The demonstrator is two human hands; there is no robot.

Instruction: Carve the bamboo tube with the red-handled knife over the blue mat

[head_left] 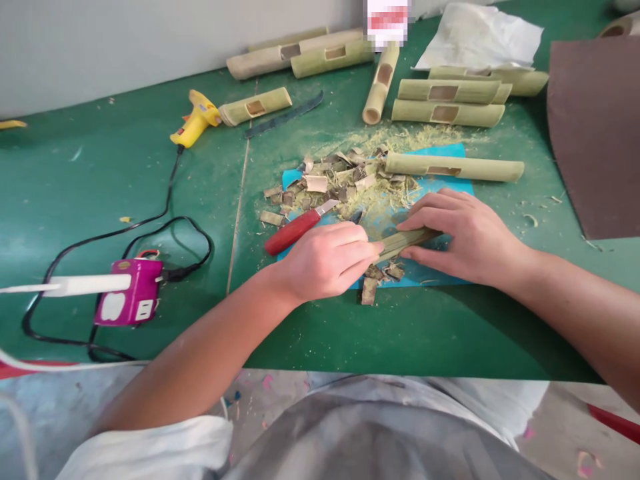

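Observation:
Over the blue sheet (440, 275), a strip-like piece of green bamboo (406, 241) spans the gap between my hands. My left hand (333, 260) is closed around its left end, thumb pressed along it. The thumb and fingers of my right hand (463, 233) grip the other end, partly hiding it. A red-handled knife (295, 230) lies beside my left hand, its short blade pointing to the upper right. Just beyond the hands sits a bamboo tube (480, 168) with a rectangular cutout. Bamboo chips (316, 183) and shavings are heaped to its left.
More notched bamboo tubes (447, 114) lie at the back, near white paper (477, 37). A yellow glue gun (195, 120) stands at left, its black cord running to a purple power adapter (130, 291). A dark saw blade (286, 115) and a brown board (595, 133) rest on the green table (320, 340).

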